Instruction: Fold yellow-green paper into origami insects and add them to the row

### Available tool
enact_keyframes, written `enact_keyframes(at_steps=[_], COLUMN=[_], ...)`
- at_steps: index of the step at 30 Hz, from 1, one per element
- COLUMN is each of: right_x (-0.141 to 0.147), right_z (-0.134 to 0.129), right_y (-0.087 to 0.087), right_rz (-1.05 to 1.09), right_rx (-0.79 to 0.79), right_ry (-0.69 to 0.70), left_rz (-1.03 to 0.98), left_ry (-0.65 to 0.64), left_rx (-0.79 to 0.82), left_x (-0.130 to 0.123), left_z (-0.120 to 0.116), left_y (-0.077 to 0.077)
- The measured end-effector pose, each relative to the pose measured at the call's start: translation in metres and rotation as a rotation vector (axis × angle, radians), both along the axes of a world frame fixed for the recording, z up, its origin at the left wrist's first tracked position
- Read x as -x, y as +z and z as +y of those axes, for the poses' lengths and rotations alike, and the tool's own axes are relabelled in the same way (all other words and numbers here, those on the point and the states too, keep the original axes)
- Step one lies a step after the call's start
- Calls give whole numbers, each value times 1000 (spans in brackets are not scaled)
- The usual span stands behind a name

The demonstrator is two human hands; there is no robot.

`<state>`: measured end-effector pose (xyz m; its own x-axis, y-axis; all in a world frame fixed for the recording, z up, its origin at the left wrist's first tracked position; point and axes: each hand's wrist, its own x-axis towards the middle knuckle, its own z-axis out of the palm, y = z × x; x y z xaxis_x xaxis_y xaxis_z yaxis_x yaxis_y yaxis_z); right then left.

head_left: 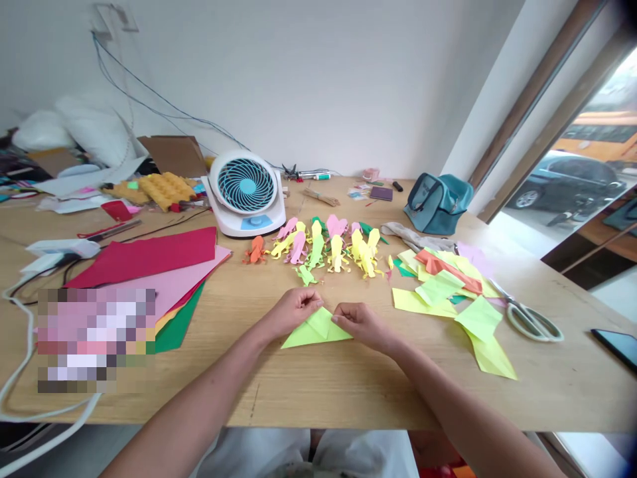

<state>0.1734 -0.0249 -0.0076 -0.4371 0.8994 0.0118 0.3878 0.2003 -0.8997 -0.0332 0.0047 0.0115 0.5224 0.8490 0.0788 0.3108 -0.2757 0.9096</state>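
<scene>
A lime-green sheet of paper [318,326], folded into a roughly triangular shape with creases, lies near the front middle of the table. My left hand [293,311] pinches its upper left edge with closed fingers. On the other side, my right hand [364,325] grips the right edge between thumb and curled fingers. Just beyond my hands stand several folded paper figures [337,253] in yellow, green and pink, with an orange paper figure [257,249] at their left end. The paper's underside is hidden.
A white fan [246,189] stands behind the figures. Coloured sheets [149,255] and white cables lie left. To the right are loose paper pieces [440,282], scissors [530,318], a teal bag [438,202] and a dark phone-like device [617,348] at the edge.
</scene>
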Motion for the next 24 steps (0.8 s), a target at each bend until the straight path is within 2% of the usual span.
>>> enact_keyframes(at_steps=[5, 10, 12, 14, 16, 19, 21, 24], right_x=[-7, -24, -27, -25, -19, -5, 1, 4], right_z=[1, 3, 5, 5, 3, -2, -4, -2], right_y=[3, 17, 21, 22, 20, 12, 6, -1], right_rz=[32, 23, 63, 123, 157, 88, 14, 12], right_rx=[58, 38, 0, -45, -49, 21, 32, 26], right_ry=[-4, -68, -158, -206, -152, -8, 14, -47], left_rz=[-4, -54, -73, -64, -40, -46, -66, -136], left_ry=[42, 155, 141, 72, -4, -32, -2, 115], left_rx=[-49, -91, -72, -38, 15, 44, 23, 9], left_x=[11, 24, 25, 20, 11, -2, -7, -9], left_z=[12, 24, 24, 19, 10, -1, -4, -4], left_y=[0, 3, 3, 1, -1, -4, -7, -9])
